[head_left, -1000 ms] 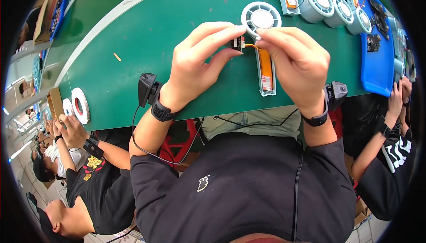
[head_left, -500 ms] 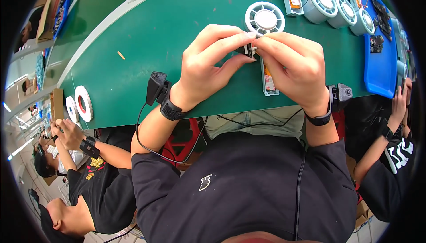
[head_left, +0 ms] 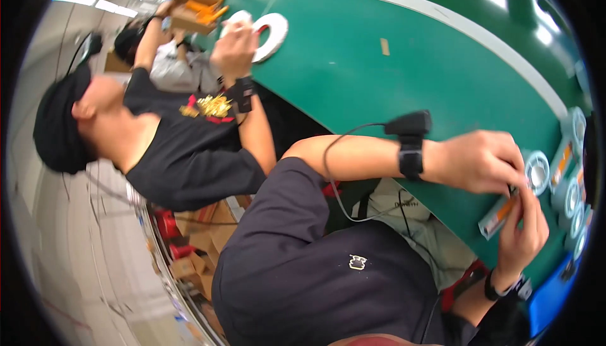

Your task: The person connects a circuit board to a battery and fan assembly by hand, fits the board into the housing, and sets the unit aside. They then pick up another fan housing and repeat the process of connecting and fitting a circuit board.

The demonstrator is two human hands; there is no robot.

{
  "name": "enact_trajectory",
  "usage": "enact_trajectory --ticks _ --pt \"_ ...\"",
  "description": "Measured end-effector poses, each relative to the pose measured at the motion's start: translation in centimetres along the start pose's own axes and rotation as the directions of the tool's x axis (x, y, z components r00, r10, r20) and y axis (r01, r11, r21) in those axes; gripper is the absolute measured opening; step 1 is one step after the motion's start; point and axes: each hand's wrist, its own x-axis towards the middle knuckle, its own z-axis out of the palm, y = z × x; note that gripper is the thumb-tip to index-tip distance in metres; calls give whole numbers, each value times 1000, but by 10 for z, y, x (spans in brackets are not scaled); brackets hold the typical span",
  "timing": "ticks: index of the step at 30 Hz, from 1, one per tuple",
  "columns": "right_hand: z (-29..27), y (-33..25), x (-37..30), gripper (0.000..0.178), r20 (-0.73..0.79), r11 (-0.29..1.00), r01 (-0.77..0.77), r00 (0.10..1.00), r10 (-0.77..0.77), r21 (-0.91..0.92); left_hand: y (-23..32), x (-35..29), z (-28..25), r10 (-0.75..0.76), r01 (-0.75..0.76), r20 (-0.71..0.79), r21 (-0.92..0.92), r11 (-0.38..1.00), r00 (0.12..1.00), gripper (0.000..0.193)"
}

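Observation:
My left hand [head_left: 483, 160] comes in from the left with its fingertips pinched together. My right hand [head_left: 522, 229] meets it, thumb and fingers also closed. Between the fingertips is a small black part [head_left: 512, 191], mostly covered and blurred; its exact kind cannot be made out. Just beyond the fingers lies a pale blue round housing with a spoked face [head_left: 537, 172]. Under the hands, a pale blue tray-like holder with an orange and white strip [head_left: 497, 218] rests on the green table [head_left: 353, 81].
More round housings [head_left: 565, 196] stand at the far right, near a blue tray [head_left: 550, 298]. White tape rolls [head_left: 273, 36] lie at the table's left end. A co-worker [head_left: 189, 137] sits close on my left. A tan scrap [head_left: 385, 47] lies on the table.
The view has swung left, so my hands and the housings now appear at the right. My fingertips stay together at the small black part. The co-worker on the left shows more fully.

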Motion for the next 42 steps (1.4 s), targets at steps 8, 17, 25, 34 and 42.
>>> enact_trajectory --ticks 8,17,25,34,42 --pt "8 -31 8 19 93 981 -129 985 143 -142 6 -12 -24 36 -38 13 159 986 999 25" --pt "23 -42 13 20 40 942 -286 958 284 175 4 -15 -34 -27 31 -40 87 996 999 20" --pt "47 -40 3 19 -83 881 -389 902 423 269 -4 -10 -28 36 -33 -18 118 992 999 17" --pt "9 -18 -13 15 210 795 -606 776 595 -17 -9 -5 -26 -31 37 -47 130 991 998 30" --pt "26 -8 -18 7 -194 908 -419 889 414 18 -6 -8 -14 -29 22 65 99 995 997 30"
